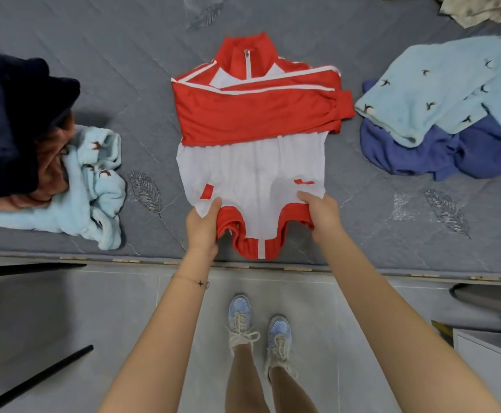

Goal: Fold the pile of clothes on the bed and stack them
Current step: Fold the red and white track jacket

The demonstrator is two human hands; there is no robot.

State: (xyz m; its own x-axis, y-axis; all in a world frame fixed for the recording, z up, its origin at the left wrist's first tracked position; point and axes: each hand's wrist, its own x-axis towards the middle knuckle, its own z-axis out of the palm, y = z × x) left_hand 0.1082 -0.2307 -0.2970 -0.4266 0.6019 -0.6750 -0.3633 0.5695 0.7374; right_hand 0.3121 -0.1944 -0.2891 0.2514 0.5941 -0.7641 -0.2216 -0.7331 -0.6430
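Observation:
A red and white zip jacket (252, 162) lies face up in the middle of the grey bed (142, 84), collar away from me, both red sleeves folded across its chest. My left hand (203, 228) grips the left corner of the red hem, thumb on the white front. My right hand (320, 214) grips the right corner of the hem the same way. The hem is lifted a little off the mattress near the bed's front edge.
On the left lies a heap: a dark navy garment (13, 120), something reddish-brown under it, and a light blue fleece (94, 189). On the right a light blue patterned garment (451, 84) lies over a blue one (440, 156). Beige cloth (481, 7) sits far right. My shoes stand on grey floor tiles.

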